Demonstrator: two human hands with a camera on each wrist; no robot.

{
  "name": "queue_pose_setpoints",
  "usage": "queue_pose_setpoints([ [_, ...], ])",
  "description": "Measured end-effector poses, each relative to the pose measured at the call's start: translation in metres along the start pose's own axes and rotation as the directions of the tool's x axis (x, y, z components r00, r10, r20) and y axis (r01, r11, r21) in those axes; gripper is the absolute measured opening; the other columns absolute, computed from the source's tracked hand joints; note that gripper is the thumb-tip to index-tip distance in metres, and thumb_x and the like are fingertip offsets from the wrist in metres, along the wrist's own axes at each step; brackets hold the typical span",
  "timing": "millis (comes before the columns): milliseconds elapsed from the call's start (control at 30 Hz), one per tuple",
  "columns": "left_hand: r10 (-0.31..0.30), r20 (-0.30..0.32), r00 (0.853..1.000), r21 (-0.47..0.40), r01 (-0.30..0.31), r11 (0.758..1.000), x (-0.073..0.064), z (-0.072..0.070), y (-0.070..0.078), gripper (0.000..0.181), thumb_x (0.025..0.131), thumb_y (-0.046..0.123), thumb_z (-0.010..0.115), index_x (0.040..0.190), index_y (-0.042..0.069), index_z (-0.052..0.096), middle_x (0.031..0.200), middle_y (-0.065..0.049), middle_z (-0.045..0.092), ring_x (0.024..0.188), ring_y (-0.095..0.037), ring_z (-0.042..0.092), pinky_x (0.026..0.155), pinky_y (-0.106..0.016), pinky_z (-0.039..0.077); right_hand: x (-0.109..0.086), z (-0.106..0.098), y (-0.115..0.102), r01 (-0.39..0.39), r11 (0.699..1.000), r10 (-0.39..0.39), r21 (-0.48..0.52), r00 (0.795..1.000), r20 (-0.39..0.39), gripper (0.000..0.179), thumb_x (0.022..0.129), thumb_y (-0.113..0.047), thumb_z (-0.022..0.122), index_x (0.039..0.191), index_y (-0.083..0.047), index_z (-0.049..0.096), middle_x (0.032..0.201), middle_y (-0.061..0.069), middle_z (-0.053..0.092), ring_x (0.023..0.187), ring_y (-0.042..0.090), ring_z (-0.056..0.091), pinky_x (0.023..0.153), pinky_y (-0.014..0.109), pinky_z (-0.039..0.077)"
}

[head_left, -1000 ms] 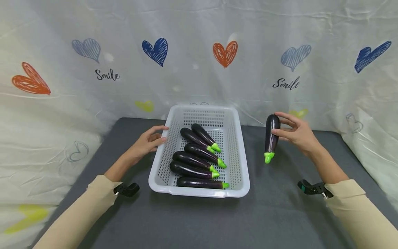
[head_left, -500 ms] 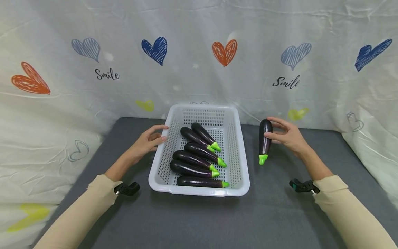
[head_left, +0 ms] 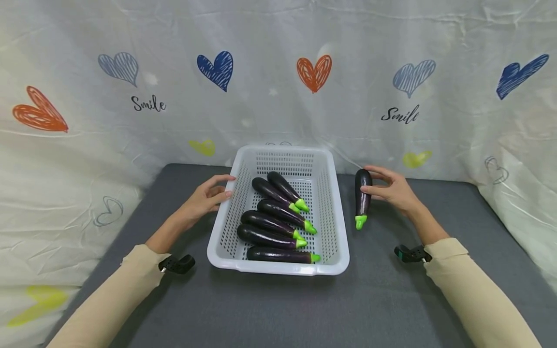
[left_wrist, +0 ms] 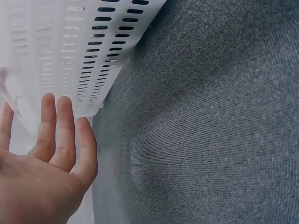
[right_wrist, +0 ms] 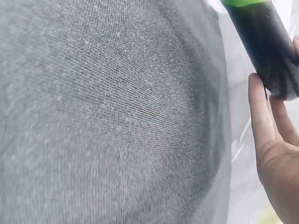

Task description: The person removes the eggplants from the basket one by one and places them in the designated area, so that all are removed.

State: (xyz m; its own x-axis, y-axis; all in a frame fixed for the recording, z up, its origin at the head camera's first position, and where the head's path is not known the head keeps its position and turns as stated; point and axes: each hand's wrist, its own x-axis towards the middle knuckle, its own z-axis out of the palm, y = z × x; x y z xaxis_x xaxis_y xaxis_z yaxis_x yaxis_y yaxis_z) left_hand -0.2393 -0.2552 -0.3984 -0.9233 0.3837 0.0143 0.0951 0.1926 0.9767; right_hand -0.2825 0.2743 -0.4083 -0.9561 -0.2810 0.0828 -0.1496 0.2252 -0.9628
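My right hand (head_left: 391, 192) pinches a dark purple eggplant (head_left: 363, 191) between thumb and fingers, just right of the white basket (head_left: 342, 227). Its green stem end points toward me. In the right wrist view the fingertips press against the rounded end of this eggplant (right_wrist: 268, 44). Several more eggplants (head_left: 265, 221) lie side by side in the basket, their green ends toward the right. My left hand (head_left: 203, 200) touches the basket's left rim with fingertips and thumb. The left wrist view shows its fingers fairly straight against the perforated wall (left_wrist: 88, 60).
A dark grey cloth (head_left: 278, 309) covers the table under the basket. Behind it hangs a pale curtain (head_left: 265, 116) printed with hearts and words, which also falls along both sides. Black straps (head_left: 177, 264) sit at both wrists.
My right hand has carried the eggplant leftward, closer to the basket's right side. The left hand and the basket have stayed in place.
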Motion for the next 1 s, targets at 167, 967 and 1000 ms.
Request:
queue_pose_setpoints([
  [167, 0.016, -0.004, 1.000, 0.006, -0.016, 1.000, 0.000, 0.000, 0.001, 0.053, 0.104, 0.017, 0.062, 0.153, 0.012, 0.041, 0.140, -0.023, 0.051, 0.115, -0.034, 0.060, 0.086, -0.052, 0.054, 0.008, 0.004, 0.006, -0.021, 1.000, 0.021, -0.001, 1.000, 0.004, 0.067, 0.093, -0.009, 0.077, 0.152, -0.004, 0.046, 0.152, 0.025, 0.037, 0.127, 0.036, 0.048, 0.084, 0.036, 0.056],
  [967, 0.033, -0.035, 0.999, 0.014, -0.032, 0.999, 0.002, 0.002, 0.004, 0.053, 0.101, 0.013, 0.066, 0.150, 0.009, 0.046, 0.144, -0.020, 0.048, 0.105, -0.029, 0.068, 0.083, -0.055, 0.054, 0.022, 0.007, 0.018, -0.045, 0.982, 0.050, -0.184, 0.998, 0.024, 0.068, 0.092, -0.016, 0.080, 0.150, -0.001, 0.047, 0.150, 0.027, 0.042, 0.136, 0.041, 0.041, 0.083, 0.034, 0.056],
  [1000, 0.032, -0.036, 0.999, 0.013, -0.031, 0.999, 0.001, 0.002, 0.004, 0.054, 0.101, 0.013, 0.066, 0.150, 0.009, 0.046, 0.142, -0.021, 0.049, 0.105, -0.030, 0.068, 0.084, -0.055, 0.054, 0.022, 0.007, 0.018, -0.043, 0.982, 0.049, -0.184, 0.999, 0.025, 0.068, 0.092, -0.016, 0.080, 0.150, 0.000, 0.048, 0.149, 0.027, 0.042, 0.136, 0.041, 0.042, 0.083, 0.033, 0.055],
])
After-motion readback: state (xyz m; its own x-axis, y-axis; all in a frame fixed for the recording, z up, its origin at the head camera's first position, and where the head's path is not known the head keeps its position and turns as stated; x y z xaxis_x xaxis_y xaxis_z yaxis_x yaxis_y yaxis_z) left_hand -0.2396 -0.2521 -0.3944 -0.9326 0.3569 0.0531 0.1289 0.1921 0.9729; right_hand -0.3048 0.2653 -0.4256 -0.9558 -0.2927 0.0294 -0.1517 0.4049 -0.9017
